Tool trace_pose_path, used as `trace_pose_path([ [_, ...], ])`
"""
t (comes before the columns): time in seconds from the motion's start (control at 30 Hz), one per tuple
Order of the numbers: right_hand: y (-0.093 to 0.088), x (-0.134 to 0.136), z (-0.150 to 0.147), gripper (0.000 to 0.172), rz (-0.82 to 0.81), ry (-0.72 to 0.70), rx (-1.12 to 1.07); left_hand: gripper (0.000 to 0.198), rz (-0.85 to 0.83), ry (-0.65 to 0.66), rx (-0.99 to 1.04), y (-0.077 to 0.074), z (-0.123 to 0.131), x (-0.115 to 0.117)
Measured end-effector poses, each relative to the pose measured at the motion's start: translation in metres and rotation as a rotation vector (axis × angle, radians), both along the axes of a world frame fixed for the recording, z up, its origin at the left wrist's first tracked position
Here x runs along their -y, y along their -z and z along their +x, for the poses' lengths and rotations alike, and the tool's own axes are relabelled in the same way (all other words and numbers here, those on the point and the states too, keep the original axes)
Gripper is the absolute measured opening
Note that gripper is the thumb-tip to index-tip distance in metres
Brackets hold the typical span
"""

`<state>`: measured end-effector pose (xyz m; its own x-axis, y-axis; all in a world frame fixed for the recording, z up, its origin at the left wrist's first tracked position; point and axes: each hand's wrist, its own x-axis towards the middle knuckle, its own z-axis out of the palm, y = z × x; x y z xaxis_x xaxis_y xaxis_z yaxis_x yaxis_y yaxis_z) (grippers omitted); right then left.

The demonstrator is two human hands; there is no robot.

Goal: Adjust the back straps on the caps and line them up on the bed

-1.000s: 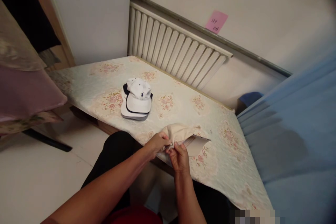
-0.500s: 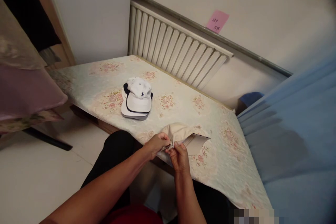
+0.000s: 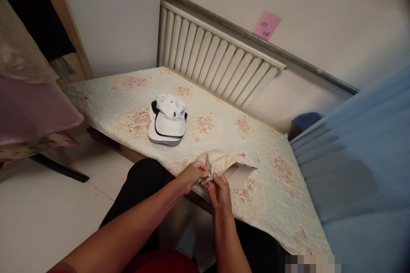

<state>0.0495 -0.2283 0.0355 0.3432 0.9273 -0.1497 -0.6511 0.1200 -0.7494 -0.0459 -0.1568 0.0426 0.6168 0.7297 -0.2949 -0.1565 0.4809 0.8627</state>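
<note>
A beige cap [image 3: 221, 160] lies near the front edge of the floral-covered table [image 3: 256, 145], its brim pointing right. My left hand [image 3: 191, 175] and my right hand [image 3: 218, 190] both pinch the cap's back strap, fingers closed on it, almost touching each other. Farther back on the table sits a stack of white caps with dark trim [image 3: 167, 120], untouched.
A white radiator [image 3: 218, 57] runs along the wall behind the table, with a pink note [image 3: 266, 25] above it. Blue fabric [image 3: 361, 166] fills the right side. Pink and floral cushions [image 3: 28, 115] stick in from the left. My dark-clothed knee [image 3: 141, 187] is below the table edge.
Nothing has visibly moved apart from a slight shift of the camera; both hands stay pinched on the beige cap's strap.
</note>
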Motion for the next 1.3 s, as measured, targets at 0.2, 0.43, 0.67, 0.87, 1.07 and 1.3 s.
trace_pose_path([
  [0.2, 0.001, 0.0, 0.001, 0.018, -0.004, -0.004, -0.005, 0.015, 0.001, -0.011, 0.021, 0.001, 0.001, 0.001],
  [0.43, 0.001, 0.0, 0.0, 0.026, 0.004, -0.007, 0.031, 0.018, -0.025, 0.022, 0.023, 0.004, 0.002, 0.0],
  [0.67, -0.004, -0.001, -0.001, 0.025, -0.004, 0.005, 0.063, 0.021, -0.033, 0.005, 0.129, 0.008, 0.004, 0.004],
  [0.87, -0.002, 0.0, 0.003, 0.024, -0.049, 0.048, 0.144, 0.019, 0.046, -0.003, -0.02, 0.009, -0.001, 0.004],
  [1.07, -0.003, 0.0, 0.006, 0.025, -0.092, 0.088, 0.193, 0.015, 0.1, -0.037, -0.087, 0.005, -0.004, 0.006],
  [1.3, -0.001, 0.0, 0.005, 0.028, -0.064, 0.122, 0.174, 0.01, 0.197, -0.079, -0.153, 0.01, 0.002, 0.008],
])
